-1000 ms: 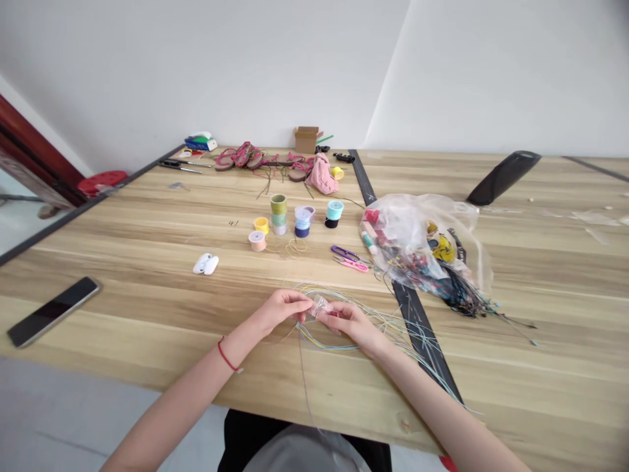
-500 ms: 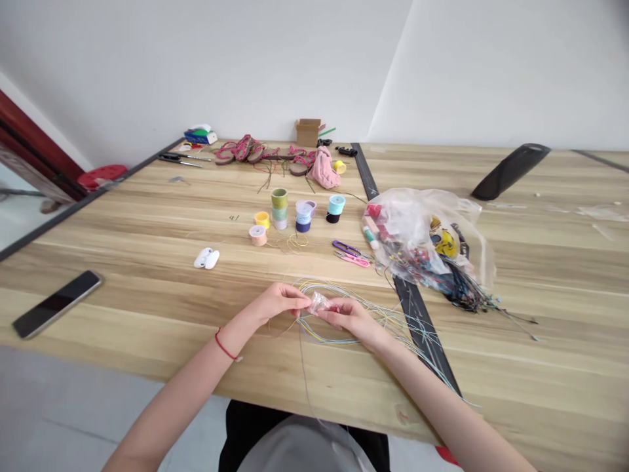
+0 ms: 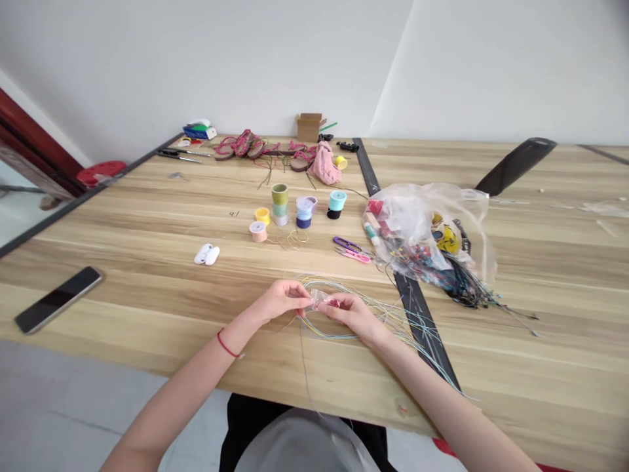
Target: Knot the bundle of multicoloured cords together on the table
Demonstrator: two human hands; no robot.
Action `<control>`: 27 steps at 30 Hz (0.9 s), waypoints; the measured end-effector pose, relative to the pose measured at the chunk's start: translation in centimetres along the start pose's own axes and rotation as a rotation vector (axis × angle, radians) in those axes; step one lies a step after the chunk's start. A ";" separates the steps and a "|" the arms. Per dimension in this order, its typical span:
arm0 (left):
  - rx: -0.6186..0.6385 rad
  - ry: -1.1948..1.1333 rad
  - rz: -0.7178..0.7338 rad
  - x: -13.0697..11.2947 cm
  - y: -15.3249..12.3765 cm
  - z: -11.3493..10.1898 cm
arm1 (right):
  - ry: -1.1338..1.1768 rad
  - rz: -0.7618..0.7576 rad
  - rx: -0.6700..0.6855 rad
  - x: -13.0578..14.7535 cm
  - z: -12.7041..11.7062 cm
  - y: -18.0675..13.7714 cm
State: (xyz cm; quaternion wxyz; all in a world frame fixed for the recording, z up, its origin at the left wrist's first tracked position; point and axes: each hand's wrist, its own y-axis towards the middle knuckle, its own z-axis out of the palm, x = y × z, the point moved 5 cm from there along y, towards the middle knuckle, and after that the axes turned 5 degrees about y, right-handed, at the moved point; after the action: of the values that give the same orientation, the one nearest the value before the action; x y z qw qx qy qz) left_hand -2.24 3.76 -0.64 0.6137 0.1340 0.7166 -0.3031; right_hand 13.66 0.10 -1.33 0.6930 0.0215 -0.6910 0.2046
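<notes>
Both my hands meet near the front edge of the wooden table (image 3: 147, 216). My left hand (image 3: 281, 300), with a red string on its wrist, pinches one end of a small clear plastic bag (image 3: 322, 299) holding small red bits. My right hand (image 3: 350, 313) pinches the bag's other end. Under the hands lies a loose bundle of thin coloured cords (image 3: 393, 321), trailing right and off the front edge. A single thin thread hangs from my hands toward my lap.
Several thread spools (image 3: 295, 211) stand mid-table, with purple and pink snips (image 3: 351, 250) to their right. A clear bag of craft supplies (image 3: 427, 239) lies right. A phone (image 3: 57, 299) and white case (image 3: 207, 254) lie left. Sandals, pink cloth and a small box sit far back.
My hands stay together on the small bag, with only slight finger movement. The view has tilted a little, so everything sits slightly higher.
</notes>
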 end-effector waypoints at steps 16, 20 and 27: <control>-0.079 0.154 0.212 -0.2 0.1 -0.3 | 0.058 -0.004 -0.077 -0.9 -0.3 0.4; -0.075 0.210 0.241 0.0 0.0 -0.1 | 0.028 -0.023 -0.070 -0.6 -0.1 0.3; -0.175 0.268 0.303 -0.6 -0.1 -0.6 | -0.027 -0.093 -0.113 0.2 -1.2 0.4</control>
State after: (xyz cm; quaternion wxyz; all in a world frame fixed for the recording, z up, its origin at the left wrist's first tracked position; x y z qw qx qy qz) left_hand -2.65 4.16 0.01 0.5608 0.2253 0.7871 -0.1236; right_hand 14.67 0.95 -1.26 0.6926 0.0172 -0.7088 0.1328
